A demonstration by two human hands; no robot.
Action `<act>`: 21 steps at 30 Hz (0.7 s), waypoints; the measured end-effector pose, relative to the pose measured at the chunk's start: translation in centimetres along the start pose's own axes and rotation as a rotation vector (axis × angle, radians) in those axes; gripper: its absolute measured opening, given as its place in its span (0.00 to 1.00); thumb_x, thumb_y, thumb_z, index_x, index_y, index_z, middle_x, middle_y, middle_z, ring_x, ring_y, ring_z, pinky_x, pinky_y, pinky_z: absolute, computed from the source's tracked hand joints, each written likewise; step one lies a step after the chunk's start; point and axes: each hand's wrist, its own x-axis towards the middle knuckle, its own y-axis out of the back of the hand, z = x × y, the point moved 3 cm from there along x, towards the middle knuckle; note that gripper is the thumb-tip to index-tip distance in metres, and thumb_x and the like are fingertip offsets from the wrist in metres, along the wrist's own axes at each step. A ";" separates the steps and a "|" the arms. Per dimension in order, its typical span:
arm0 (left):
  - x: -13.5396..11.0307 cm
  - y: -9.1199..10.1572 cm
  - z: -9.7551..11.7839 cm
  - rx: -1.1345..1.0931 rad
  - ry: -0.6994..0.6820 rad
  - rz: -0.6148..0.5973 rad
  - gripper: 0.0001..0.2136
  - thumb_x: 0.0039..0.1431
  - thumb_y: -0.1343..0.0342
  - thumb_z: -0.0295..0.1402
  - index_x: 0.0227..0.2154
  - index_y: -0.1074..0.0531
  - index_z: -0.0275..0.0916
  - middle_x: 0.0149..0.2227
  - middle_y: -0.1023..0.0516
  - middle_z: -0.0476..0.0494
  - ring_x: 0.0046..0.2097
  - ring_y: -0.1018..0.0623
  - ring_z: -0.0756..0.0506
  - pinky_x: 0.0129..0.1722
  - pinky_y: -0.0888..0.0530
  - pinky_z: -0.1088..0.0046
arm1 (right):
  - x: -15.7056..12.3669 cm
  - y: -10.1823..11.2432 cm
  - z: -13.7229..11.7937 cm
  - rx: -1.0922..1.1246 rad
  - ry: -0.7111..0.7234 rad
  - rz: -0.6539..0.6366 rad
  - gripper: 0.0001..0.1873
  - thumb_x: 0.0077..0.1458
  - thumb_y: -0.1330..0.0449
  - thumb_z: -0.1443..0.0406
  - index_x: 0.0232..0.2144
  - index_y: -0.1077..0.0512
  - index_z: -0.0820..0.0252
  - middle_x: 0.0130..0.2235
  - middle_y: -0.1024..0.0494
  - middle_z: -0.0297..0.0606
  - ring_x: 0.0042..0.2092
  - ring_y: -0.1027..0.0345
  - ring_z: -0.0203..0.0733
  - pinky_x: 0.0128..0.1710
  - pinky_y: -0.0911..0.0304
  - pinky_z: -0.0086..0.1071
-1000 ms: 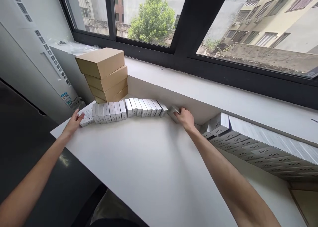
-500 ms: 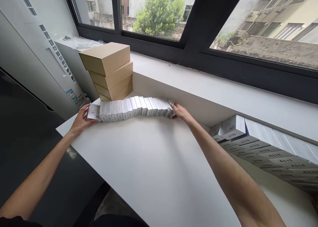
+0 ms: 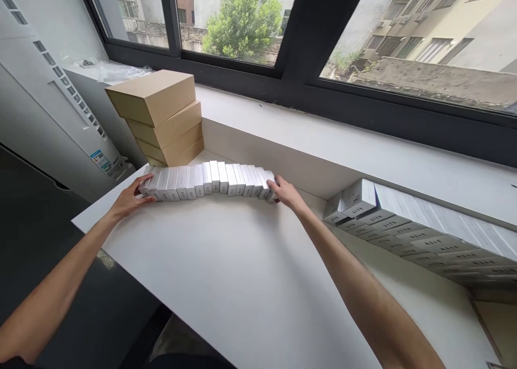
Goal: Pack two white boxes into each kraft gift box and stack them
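Note:
A slightly curved row of small white boxes (image 3: 206,180) stands on edge on the white table (image 3: 210,261), each with small dark print on its front face. My left hand (image 3: 130,197) grips the row's left end, with the thumb low at the front and the fingers over the top and side. At the other end, my right hand (image 3: 286,190) has its fingers closed round the last boxes. The boxes between my hands press side against side. Part of each end box is hidden by my fingers.
Behind the row's left end, brown cardboard boxes (image 3: 157,108) stand stacked against the sill. More white boxes (image 3: 412,231) are piled in layers at the right, by the wall. A white appliance (image 3: 44,99) stands at the left. Clear plastic (image 3: 121,71) lies on the windowsill.
The left end box, turned with its broad face toward me before, now stands in line with the others. My left hand has closed in on that end. The view has shifted slightly right.

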 end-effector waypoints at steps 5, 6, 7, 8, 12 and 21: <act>0.2 -1.7 1.1 0.050 -0.019 -0.044 0.43 0.41 0.35 0.55 0.62 0.36 0.46 0.55 0.24 0.42 0.47 0.20 0.40 0.50 0.25 0.66 | -5.7 0.4 3.5 0.015 -0.065 0.050 0.26 0.66 0.54 0.49 0.57 0.35 0.56 0.42 0.20 0.43 0.32 0.26 0.46 0.41 0.33 0.38; 0.2 -2.4 1.6 0.056 -0.028 -0.062 0.43 0.41 0.35 0.56 0.62 0.36 0.46 0.53 0.23 0.42 0.46 0.20 0.40 0.49 0.25 0.67 | -7.0 0.4 4.3 0.025 -0.078 0.068 0.27 0.65 0.54 0.49 0.58 0.36 0.56 0.43 0.20 0.44 0.34 0.25 0.47 0.42 0.33 0.39; 0.3 -3.2 2.1 0.059 -0.042 -0.082 0.44 0.42 0.35 0.56 0.62 0.37 0.45 0.53 0.23 0.42 0.46 0.20 0.39 0.49 0.25 0.67 | -8.3 0.5 5.1 0.036 -0.086 0.095 0.28 0.65 0.54 0.49 0.60 0.38 0.57 0.46 0.21 0.45 0.39 0.24 0.49 0.44 0.32 0.39; 0.4 -4.2 2.7 0.060 -0.063 -0.100 0.44 0.43 0.35 0.56 0.63 0.37 0.45 0.53 0.23 0.41 0.47 0.20 0.39 0.50 0.25 0.67 | -9.5 0.5 5.8 0.045 -0.091 0.132 0.30 0.66 0.54 0.49 0.64 0.42 0.56 0.52 0.24 0.46 0.45 0.25 0.50 0.47 0.32 0.40; 1.6 -8.8 5.5 0.059 -0.236 -0.121 0.41 0.47 0.37 0.57 0.62 0.37 0.43 0.61 0.30 0.38 0.58 0.26 0.35 0.59 0.31 0.60 | -13.2 0.5 8.3 0.061 -0.083 0.358 0.35 0.67 0.57 0.48 0.69 0.51 0.57 0.69 0.45 0.49 0.65 0.42 0.55 0.59 0.39 0.47; 6.2 -13.9 7.7 0.002 -0.428 -0.056 0.37 0.50 0.40 0.58 0.60 0.35 0.46 0.69 0.44 0.38 0.66 0.36 0.32 0.61 0.31 0.53 | -13.3 -1.8 11.6 -0.189 0.348 0.593 0.28 0.69 0.56 0.60 0.68 0.47 0.58 0.65 0.39 0.52 0.66 0.45 0.54 0.57 0.34 0.49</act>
